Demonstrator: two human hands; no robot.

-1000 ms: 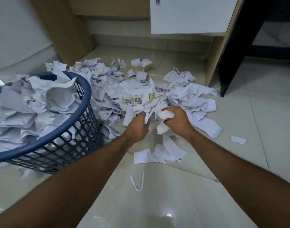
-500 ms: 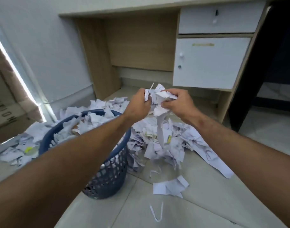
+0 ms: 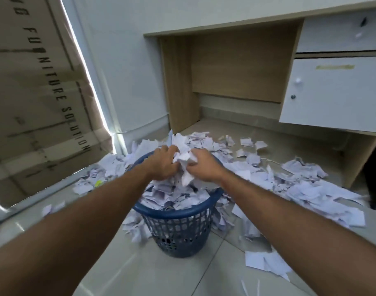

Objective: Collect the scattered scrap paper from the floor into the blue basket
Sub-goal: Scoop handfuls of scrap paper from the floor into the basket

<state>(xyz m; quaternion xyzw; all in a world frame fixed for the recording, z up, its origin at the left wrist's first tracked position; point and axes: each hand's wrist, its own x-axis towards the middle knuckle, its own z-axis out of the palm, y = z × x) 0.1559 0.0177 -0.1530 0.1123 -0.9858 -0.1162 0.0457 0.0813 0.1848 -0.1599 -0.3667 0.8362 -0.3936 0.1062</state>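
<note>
We are at the step of putting one handful into the basket (image 3: 178,212). Our left hand (image 3: 162,165) and right hand (image 3: 204,167) are together above the basket, and between them they grip a bunch (image 3: 183,155) of crumpled paper. The fingers of both hands are curled around this bunch; one strip of it hangs down toward the heap in the basket. The picture is a little blurred at the hands, so we cannot tell exactly how each finger lies.

The basket stands upright on the floor (image 3: 129,272), in the middle, and it is already full: the paper inside rises above the rim. Much scrap (image 3: 306,189) is not yet collected. It lies on the floor to the right of the basket, behind it toward the desk (image 3: 236,67), and also to the left, near the cardboard box (image 3: 37,92). Some pieces lie against the foot of the basket.

So we judge the task is perhaps half done. The next move, we think, is to open both hands over the center of the heap and press the paper down, because a loose bunch on such a high heap can slide over the rim. After this we should reach for the big pile on the right.
</note>
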